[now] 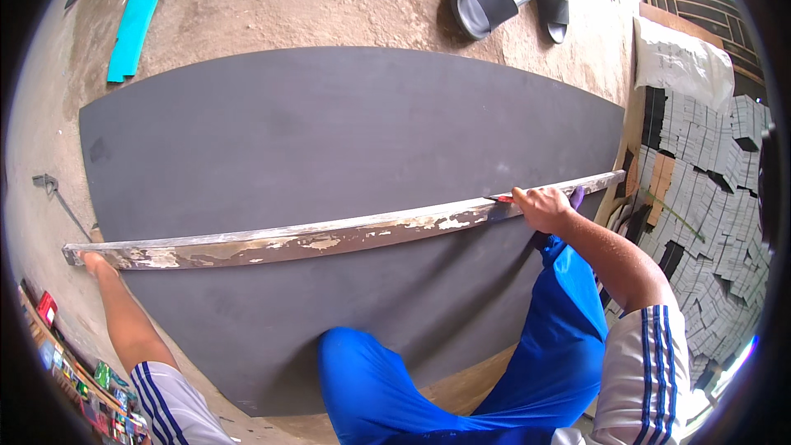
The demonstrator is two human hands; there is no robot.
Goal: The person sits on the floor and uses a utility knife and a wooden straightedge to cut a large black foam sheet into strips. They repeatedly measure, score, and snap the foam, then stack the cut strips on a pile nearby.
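Observation:
A large dark grey sheet [354, 132] lies flat on the floor. Across it, from left edge to right edge, runs a long straight bar [329, 239] with worn, peeling brown and white paint. My left hand [96, 264] grips the bar's left end, its fingers partly hidden against it. Near the bar's right part, my right hand [544, 207] is closed around a small red and dark tool [503, 199]. The tool's tip points left along the bar's far edge; its exact kind is too small to make out. My blue-trousered knees are bent at the sheet's near side.
Black slide sandals [494, 4] lie beyond the sheet. A turquoise strip [140, 16] is at the far left, a thin metal tool [62, 198] beside the left edge. Stacked grey blocks [700, 173] and a white sack [684, 62] line the right. Colourful packages [91, 395] stand at lower left.

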